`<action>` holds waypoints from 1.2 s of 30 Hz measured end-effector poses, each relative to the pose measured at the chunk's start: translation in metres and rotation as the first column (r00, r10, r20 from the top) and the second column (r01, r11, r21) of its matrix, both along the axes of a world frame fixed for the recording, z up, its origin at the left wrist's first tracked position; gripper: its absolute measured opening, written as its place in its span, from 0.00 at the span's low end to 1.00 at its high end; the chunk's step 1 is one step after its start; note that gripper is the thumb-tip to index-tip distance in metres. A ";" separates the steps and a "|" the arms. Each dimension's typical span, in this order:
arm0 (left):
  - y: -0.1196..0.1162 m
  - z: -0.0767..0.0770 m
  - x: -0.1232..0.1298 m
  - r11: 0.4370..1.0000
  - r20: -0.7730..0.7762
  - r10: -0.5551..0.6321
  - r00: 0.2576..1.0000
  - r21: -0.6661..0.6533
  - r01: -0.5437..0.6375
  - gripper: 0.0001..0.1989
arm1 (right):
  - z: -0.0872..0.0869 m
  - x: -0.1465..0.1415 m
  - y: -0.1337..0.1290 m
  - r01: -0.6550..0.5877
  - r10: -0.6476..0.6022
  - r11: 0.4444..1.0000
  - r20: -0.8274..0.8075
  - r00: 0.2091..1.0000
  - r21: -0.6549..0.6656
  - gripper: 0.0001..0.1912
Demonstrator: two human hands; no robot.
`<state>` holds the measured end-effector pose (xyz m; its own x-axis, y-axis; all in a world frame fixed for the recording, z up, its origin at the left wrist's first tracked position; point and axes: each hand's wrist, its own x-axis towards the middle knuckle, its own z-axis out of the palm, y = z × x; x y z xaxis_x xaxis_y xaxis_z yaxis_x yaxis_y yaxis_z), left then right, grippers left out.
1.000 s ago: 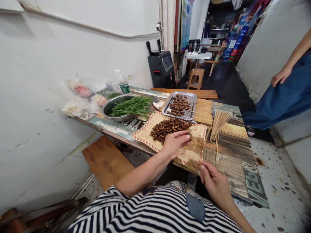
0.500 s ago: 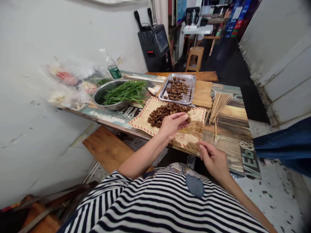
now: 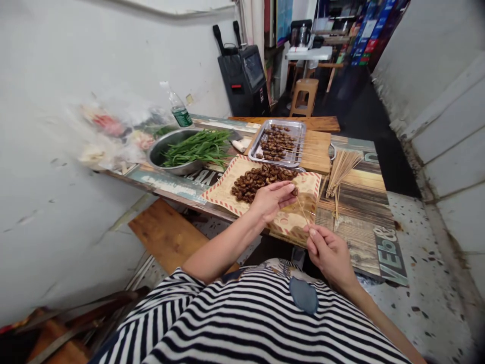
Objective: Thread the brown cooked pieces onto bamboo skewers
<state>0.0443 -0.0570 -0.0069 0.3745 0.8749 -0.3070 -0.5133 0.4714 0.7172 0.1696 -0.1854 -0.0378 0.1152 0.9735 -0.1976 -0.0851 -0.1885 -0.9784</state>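
Note:
Between the fingertips of my left hand (image 3: pixel 270 200) is a small brown pupa-like piece (image 3: pixel 294 190), at the tip of a thin bamboo skewer (image 3: pixel 303 210). My right hand (image 3: pixel 328 250) pinches the skewer's lower end in front of the table edge. Beneath and beyond my left hand, a heap of glossy brown pupa-like pieces (image 3: pixel 253 179) lies on printed paper (image 3: pixel 223 189) with a striped border. Behind it, a metal tray (image 3: pixel 256 151) holds several loaded skewers (image 3: pixel 278 143), their bare sticks pointing right. A bundle of bare skewers (image 3: pixel 343 169) lies right of the paper.
Left on the table (image 3: pixel 364 202), a steel bowl (image 3: pixel 153 159) holds long green stalks (image 3: pixel 199 146). Behind it stand a plastic bottle (image 3: pixel 181 111) and bagged food (image 3: pixel 113 136). A wooden board (image 3: pixel 320 151) lies under the tray's right side. A black machine (image 3: pixel 244 76) stands beyond the table.
The camera view has tilted slightly, so the scene sits a little lower. My hands keep their hold with little movement. The dark blue cloth at the right edge has gone from view.

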 end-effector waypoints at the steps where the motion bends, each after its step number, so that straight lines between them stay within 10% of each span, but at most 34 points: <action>1: 0.000 0.000 0.000 1.000 0.000 -0.004 1.000 -0.007 0.004 0.09 | -0.001 0.000 0.000 0.002 -0.002 1.000 0.011 1.000 -0.001 0.18; 19: -0.020 -0.001 0.010 0.989 -0.008 -0.125 0.992 -0.084 0.124 0.09 | 0.007 0.007 0.014 -0.007 -0.083 0.980 0.433 0.898 0.201 0.17; 28: -0.004 0.003 -0.006 0.997 -0.019 0.067 0.998 -0.021 -0.068 0.10 | 0.016 0.023 0.001 -0.159 0.082 0.980 0.486 0.870 0.118 0.19; 36: -0.023 -0.007 0.013 0.997 -0.047 0.031 0.998 -0.072 -0.034 0.11 | 0.005 0.022 0.002 -0.083 -0.231 0.929 0.741 0.630 0.361 0.14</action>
<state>0.0570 -0.0803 -0.0143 0.3302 0.8613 -0.3863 -0.4966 0.5065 0.7049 0.1917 -0.1836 -0.0326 0.1443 0.9348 0.3246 0.7173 0.1271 -0.6850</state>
